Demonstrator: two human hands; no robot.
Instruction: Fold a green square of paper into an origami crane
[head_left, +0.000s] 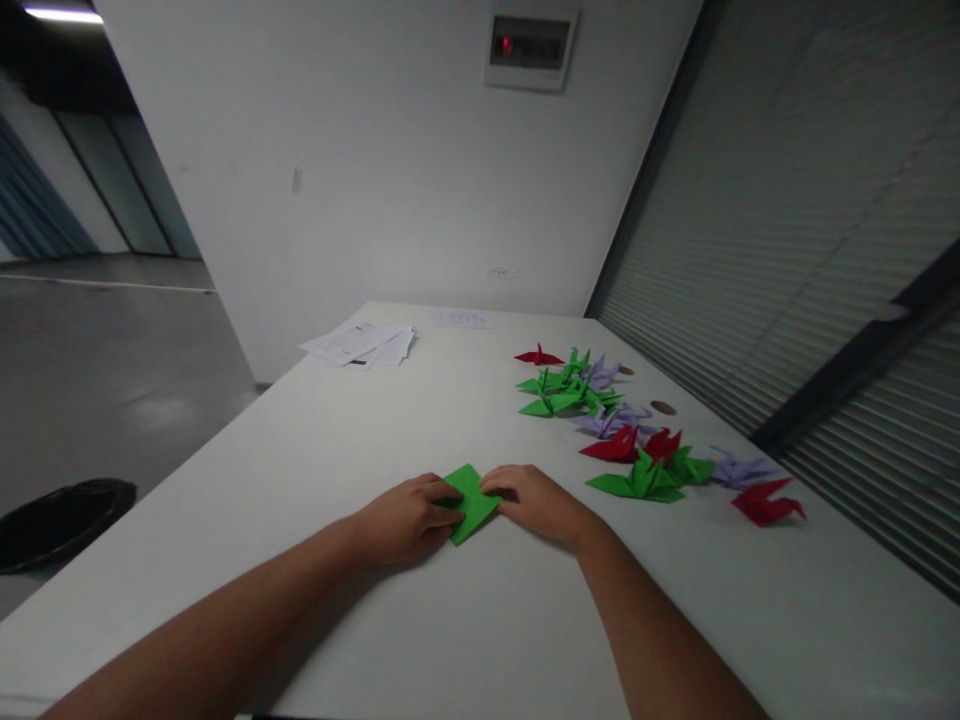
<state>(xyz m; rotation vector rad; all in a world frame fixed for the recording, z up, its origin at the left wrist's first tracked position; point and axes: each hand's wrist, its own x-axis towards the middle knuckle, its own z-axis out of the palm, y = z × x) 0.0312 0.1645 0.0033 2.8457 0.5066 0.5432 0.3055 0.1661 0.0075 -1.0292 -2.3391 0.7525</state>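
Note:
A folded piece of green origami paper [471, 503] lies on the white table between my two hands, one corner pointing away from me. My left hand [409, 517] grips its left side, with fingertips pressed on top of the sheet. At the right corner, my right hand [534, 500] pinches the edge between thumb and fingers. Some of the fingers are tucked under and partly hidden. To the right of my right hand sit folded paper cranes, among them a green one [649, 482], a red one [769, 503] and a purple one [741, 468].
Several more cranes, such as a red one [538, 356], spread along the right of the table [337, 440]. Printed sheets [360, 343] lie at the far left. A black-lined bin [64, 522] stands left on the floor. Blinds [787, 200] border the right side; a wall stands behind.

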